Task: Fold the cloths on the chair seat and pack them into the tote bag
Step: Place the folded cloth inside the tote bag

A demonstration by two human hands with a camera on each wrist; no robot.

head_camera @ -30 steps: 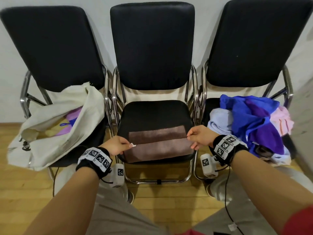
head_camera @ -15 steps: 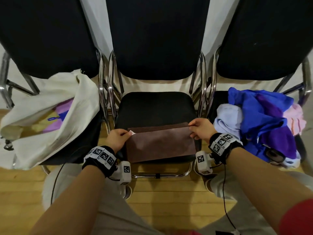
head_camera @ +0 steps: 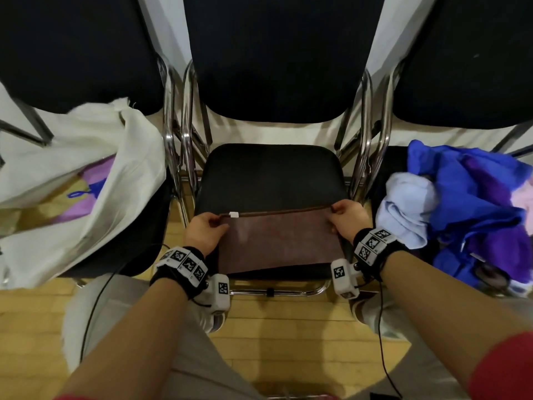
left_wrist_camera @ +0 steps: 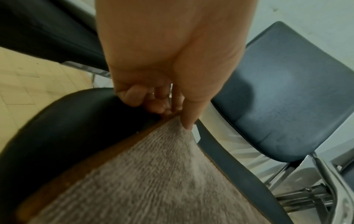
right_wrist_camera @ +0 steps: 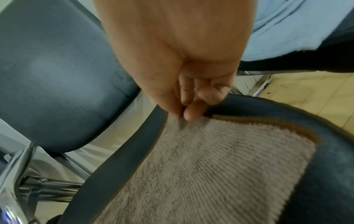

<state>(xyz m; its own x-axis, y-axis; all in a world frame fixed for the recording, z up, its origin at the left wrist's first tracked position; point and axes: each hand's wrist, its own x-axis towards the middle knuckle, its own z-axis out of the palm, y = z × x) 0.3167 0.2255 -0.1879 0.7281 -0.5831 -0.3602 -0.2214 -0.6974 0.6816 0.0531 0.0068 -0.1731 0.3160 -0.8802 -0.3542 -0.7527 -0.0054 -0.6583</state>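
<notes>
A brown cloth (head_camera: 277, 243) lies folded in half on the front of the middle chair seat (head_camera: 271, 174), a small white tag at its far edge. My left hand (head_camera: 206, 229) pinches its far left corner, thumb on top of the cloth (left_wrist_camera: 153, 174). My right hand (head_camera: 346, 216) pinches the far right corner between thumb and fingertips, seen close in the right wrist view with the cloth (right_wrist_camera: 220, 166). The cream tote bag (head_camera: 72, 180) lies open on the left chair with purple and yellow cloths inside.
A pile of blue, purple, pale blue and pink cloths (head_camera: 461, 203) sits on the right chair. Chrome chair frames (head_camera: 178, 157) stand between the seats. Wooden floor (head_camera: 288, 336) and my knees are below.
Both hands carried the near edge of the brown cloth away from me over its far half, so the cloth now lies folded in two. My head moved closer and lower.
</notes>
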